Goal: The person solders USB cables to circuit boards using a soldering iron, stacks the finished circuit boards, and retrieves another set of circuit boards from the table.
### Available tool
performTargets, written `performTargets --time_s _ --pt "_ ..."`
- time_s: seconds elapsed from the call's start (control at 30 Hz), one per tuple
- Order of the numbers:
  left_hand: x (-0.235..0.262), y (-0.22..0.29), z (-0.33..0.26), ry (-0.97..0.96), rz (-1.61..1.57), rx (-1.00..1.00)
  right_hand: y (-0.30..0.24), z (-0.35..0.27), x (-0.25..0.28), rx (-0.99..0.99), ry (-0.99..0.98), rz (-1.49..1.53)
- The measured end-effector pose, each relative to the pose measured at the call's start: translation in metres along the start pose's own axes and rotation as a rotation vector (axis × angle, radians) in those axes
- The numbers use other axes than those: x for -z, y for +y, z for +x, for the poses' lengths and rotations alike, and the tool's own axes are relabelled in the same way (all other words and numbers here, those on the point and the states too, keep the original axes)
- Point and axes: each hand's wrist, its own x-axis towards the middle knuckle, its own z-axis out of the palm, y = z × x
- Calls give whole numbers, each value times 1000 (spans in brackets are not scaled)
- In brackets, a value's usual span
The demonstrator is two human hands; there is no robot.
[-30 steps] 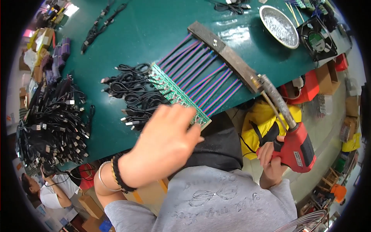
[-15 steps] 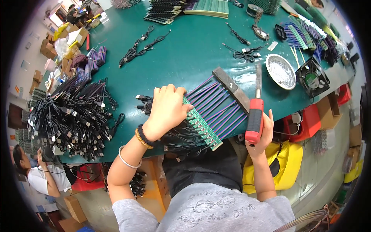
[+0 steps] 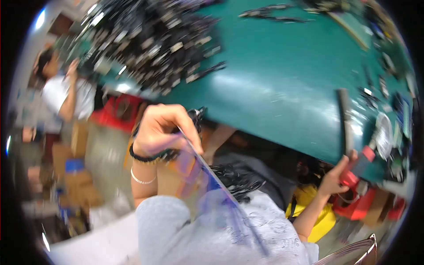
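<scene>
My left hand [image 3: 165, 130] is closed in a pinch on one end of a thin circuit board strip [image 3: 216, 179], seen almost edge-on above my lap. Purple wires [image 3: 187, 170] smear with motion beside the strip, and black cables [image 3: 240, 179] hang along it. My right hand [image 3: 333, 180] grips a soldering gun [image 3: 356, 168] with a red and black handle, over the table's near right edge. Close to that tool, a dark bar-shaped block [image 3: 344, 117] lies on the table with no wires across it. A silver bowl [image 3: 383, 138] is just beyond the gun.
On the green table [image 3: 269, 97] a big heap of black cables [image 3: 150, 42] fills the left side. More cables [image 3: 271, 12] lie at the far side. A person [image 3: 64, 90] in white is at the left. A yellow bag [image 3: 316, 212] is below the table's right edge.
The board strip has left the block and come toward my body in my left hand, its wires pulled free. The view has swung left. My right hand still holds the soldering gun.
</scene>
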Motion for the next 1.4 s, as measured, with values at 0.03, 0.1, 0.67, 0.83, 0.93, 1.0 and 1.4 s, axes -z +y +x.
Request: performTargets --time_s 0.03,0.1,0.67,0.83,0.93,1.0,1.4 --pt "13 4 -31 116 -92 -20 -6 21 26 -97 203 490" --pt "37 4 -91 352 -147 -127 -23 51 68 -210 452 818" --pt "219 -213 -237 1047 868 761 -11 52 76 -115 339 548" --pt "252 -197 -301 935 1299 801 -10 32 60 -141 175 677" --pt "238 -192 -298 1268 2043 338 8 26 73 -383 186 1331" --pt "198 -191 -226 1379 1802 215 49 0 82 -435 182 985" --pt "-25 -58 -24 935 1106 -366 41 124 196 -491 288 1293"
